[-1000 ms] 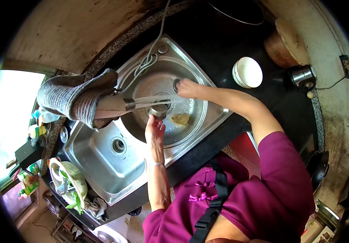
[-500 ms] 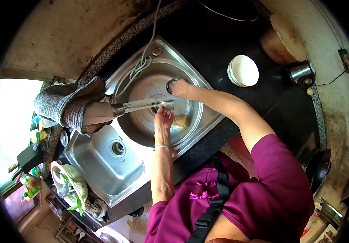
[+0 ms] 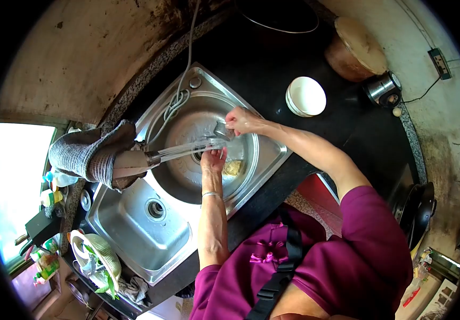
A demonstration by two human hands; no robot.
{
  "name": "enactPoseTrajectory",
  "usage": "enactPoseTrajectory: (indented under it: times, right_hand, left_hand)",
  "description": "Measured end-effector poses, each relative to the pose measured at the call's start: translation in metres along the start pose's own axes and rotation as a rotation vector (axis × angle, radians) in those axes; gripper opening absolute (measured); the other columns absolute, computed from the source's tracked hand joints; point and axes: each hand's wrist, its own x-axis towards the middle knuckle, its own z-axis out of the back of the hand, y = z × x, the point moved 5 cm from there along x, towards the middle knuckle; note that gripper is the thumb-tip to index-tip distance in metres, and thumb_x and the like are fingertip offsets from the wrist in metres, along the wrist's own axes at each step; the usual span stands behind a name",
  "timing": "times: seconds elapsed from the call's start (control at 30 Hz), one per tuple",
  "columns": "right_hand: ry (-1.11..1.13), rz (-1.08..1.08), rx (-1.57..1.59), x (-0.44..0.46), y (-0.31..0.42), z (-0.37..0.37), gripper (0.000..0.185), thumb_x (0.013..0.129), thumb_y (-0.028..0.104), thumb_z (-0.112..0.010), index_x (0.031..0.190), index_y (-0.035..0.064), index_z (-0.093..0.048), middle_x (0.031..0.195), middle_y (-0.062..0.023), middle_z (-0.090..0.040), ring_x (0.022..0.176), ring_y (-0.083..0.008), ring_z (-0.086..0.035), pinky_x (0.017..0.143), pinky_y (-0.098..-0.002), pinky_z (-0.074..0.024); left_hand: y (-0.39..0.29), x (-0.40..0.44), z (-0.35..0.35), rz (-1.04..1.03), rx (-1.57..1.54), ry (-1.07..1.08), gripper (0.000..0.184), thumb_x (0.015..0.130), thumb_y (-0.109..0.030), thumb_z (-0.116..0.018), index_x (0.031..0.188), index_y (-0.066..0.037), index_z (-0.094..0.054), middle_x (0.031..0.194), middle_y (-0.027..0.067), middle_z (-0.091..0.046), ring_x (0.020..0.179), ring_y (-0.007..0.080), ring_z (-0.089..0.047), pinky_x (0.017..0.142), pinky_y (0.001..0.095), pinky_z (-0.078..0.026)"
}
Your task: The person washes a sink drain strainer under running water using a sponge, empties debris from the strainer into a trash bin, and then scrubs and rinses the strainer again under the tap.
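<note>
Water streams from the tap [image 3: 152, 158] across the round steel basin [image 3: 179, 184]. At the end of the stream is my left hand [image 3: 214, 159], its fingers bent around something small and shiny that the water blurs. My right hand [image 3: 242, 120], just above and to the right, grips a small shiny cup-like object [image 3: 222, 129] by its edge, tilted over the basin. The two held things are close together; whether they touch is not clear. A yellowish sponge-like lump [image 3: 232, 168] lies on the basin floor, right of my left hand.
A grey cloth [image 3: 88, 152] drapes over the tap's base. Left of the basin is a smaller rectangular one [image 3: 139, 229], with a basket of greens [image 3: 102, 256] beside it. White bowls [image 3: 306, 96], a brown pot [image 3: 355, 50] and a metal appliance [image 3: 383, 89] stand on the black counter.
My right hand has lifted its cup-like object off the basin's far right side and brought it toward the water. My left hand has moved under the stream. The view has shifted slightly.
</note>
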Motion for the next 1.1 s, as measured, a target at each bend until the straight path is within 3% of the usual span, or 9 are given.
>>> enactPoseTrajectory:
  times: [0.13,0.2,0.27,0.33,0.47,0.6,0.67,1.0,1.1]
  right_hand:
    - [-0.159,-0.116,0.678,-0.021,-0.012,0.013,0.015,0.077,0.011,-0.056,0.068,-0.0003,-0.059,0.052,-0.0043,-0.052,0.049,-0.0098,-0.052,0.042,-0.0283,-0.0408]
    - [-0.537,0.232,-0.259,-0.034,0.005,0.039,0.016,0.078,0.011,-0.056,0.069,-0.0025,-0.059,0.051,-0.0035,-0.052,0.05,-0.0078,-0.051,0.042,-0.0274,-0.041]
    - [-0.559,0.248,-0.281,-0.036,0.01,0.043,0.016,0.078,0.01,-0.054,0.073,-0.0044,-0.059,0.053,-0.0083,-0.054,0.049,-0.0154,-0.054,0.046,-0.0306,-0.0423]
    - [-0.28,-0.003,0.259,-0.045,0.022,0.035,0.016,0.076,0.009,-0.05,0.069,-0.004,-0.056,0.057,-0.0161,-0.056,0.055,-0.0275,-0.057,0.053,-0.0349,-0.0433]
    - [-0.598,0.259,-0.186,-0.036,0.005,0.046,0.022,0.076,0.009,-0.051,0.057,-0.0026,-0.051,0.058,-0.019,-0.054,0.056,-0.0323,-0.058,0.053,-0.0377,-0.0447]
    - [-0.431,0.196,0.127,-0.037,0.045,0.058,0.016,0.079,0.008,-0.048,0.066,-0.0016,-0.05,0.062,-0.0204,-0.054,0.064,-0.0377,-0.056,0.055,-0.04,-0.0433]
    - [-0.803,0.632,-0.195,-0.028,0.064,0.076,0.006,0.08,0.005,-0.053,0.077,-0.0002,-0.052,0.068,-0.0134,-0.055,0.058,-0.0281,-0.057,0.045,-0.0342,-0.0444]
    - [-0.863,0.599,-0.605,0.042,0.064,0.093,0.013,0.078,0.013,-0.053,0.082,0.0011,-0.056,0.085,-0.012,-0.055,0.069,-0.0306,-0.058,0.06,-0.0399,-0.0493]
    - [-0.556,0.621,-0.481,0.009,0.065,0.056,0.014,0.078,0.015,-0.052,0.075,0.0017,-0.056,0.079,-0.0131,-0.057,0.063,-0.0293,-0.056,0.053,-0.0406,-0.0452]
  left_hand:
    - [-0.004,-0.001,0.001,0.005,-0.008,0.017,0.021,0.091,-0.028,-0.037,0.096,-0.014,-0.051,0.089,0.0022,-0.057,0.081,0.0193,-0.053,0.072,0.0386,-0.047]
    - [-0.004,0.0,-0.002,0.007,-0.004,0.016,0.022,0.09,-0.03,-0.039,0.097,-0.014,-0.052,0.088,0.0022,-0.057,0.082,0.0193,-0.053,0.072,0.0388,-0.047]
    - [-0.003,0.0,-0.007,0.005,-0.005,0.017,0.024,0.089,-0.032,-0.041,0.097,-0.013,-0.053,0.088,0.0022,-0.057,0.082,0.0193,-0.053,0.072,0.039,-0.047]
    - [-0.002,0.002,-0.011,0.017,0.008,0.051,0.027,0.087,-0.035,-0.045,0.097,-0.013,-0.055,0.09,0.0026,-0.058,0.083,0.0189,-0.054,0.072,0.0391,-0.047]
    - [-0.003,-0.003,-0.016,0.001,0.023,0.059,0.024,0.088,-0.034,-0.043,0.098,-0.014,-0.054,0.093,0.0026,-0.06,0.084,0.0188,-0.057,0.069,0.0386,-0.048]
    - [-0.003,0.002,-0.015,0.019,-0.015,0.101,0.032,0.089,-0.04,-0.04,0.1,-0.014,-0.054,0.095,0.0068,-0.06,0.087,0.024,-0.057,0.071,0.0404,-0.048]
    - [-0.003,-0.001,-0.02,0.029,-0.03,0.108,0.031,0.089,-0.039,-0.04,0.102,-0.014,-0.054,0.097,0.0073,-0.06,0.089,0.0246,-0.057,0.072,0.0403,-0.048]
    - [-0.013,-0.007,-0.022,0.052,-0.113,0.313,0.025,0.085,-0.032,-0.052,0.099,-0.011,-0.055,0.099,0.0059,-0.057,0.092,0.0234,-0.053,0.072,0.0385,-0.048]
    - [-0.017,0.003,-0.007,0.032,-0.117,0.346,0.023,0.084,-0.029,-0.054,0.098,-0.01,-0.055,0.098,0.0059,-0.058,0.09,0.0236,-0.054,0.072,0.0388,-0.048]
